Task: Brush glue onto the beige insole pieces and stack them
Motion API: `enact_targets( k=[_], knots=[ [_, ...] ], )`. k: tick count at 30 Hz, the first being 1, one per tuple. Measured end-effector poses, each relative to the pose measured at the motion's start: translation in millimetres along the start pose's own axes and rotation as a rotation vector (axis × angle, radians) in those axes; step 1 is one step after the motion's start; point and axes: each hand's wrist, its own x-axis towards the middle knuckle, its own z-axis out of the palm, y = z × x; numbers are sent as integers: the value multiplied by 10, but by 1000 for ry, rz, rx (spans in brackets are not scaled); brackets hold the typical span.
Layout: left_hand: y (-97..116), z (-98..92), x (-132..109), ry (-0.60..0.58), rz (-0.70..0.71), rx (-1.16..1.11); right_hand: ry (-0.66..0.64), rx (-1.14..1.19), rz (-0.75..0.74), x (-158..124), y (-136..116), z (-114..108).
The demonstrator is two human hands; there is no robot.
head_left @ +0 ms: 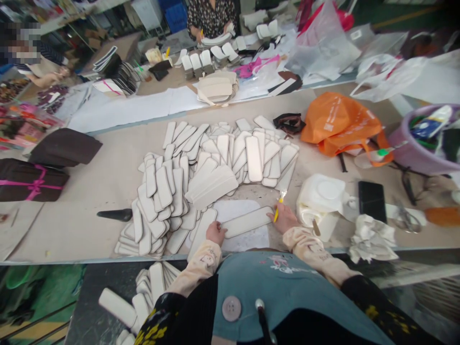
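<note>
The white strip (247, 221) lies with its long axis from 8 to 2 o'clock. The left hand (215, 233) holds its 8 o'clock end; the right hand (285, 218), closed around a yellow brush (277, 211), is at the other end.

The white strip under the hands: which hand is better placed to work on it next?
Probably the right. The right hand grips a yellow-handled tool at one end of the white strip; the left hand holds no tool and only rests on the other end.

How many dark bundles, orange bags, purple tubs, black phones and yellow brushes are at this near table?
Dark bundles: 2
Orange bag: 1
Purple tub: 1
Black phone: 1
Yellow brush, in the right hand: 1
Total: 6
</note>
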Motion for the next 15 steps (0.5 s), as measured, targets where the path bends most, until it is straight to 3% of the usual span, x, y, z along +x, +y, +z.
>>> enact_targets(
  k=[7,15],
  knots=[
    [-5,-4,41,-25,-18,6,-10,-16,-4,6,-10,-6],
    [69,-62,30,-58,-14,66,66,31,11,4,-30,3]
  ],
)
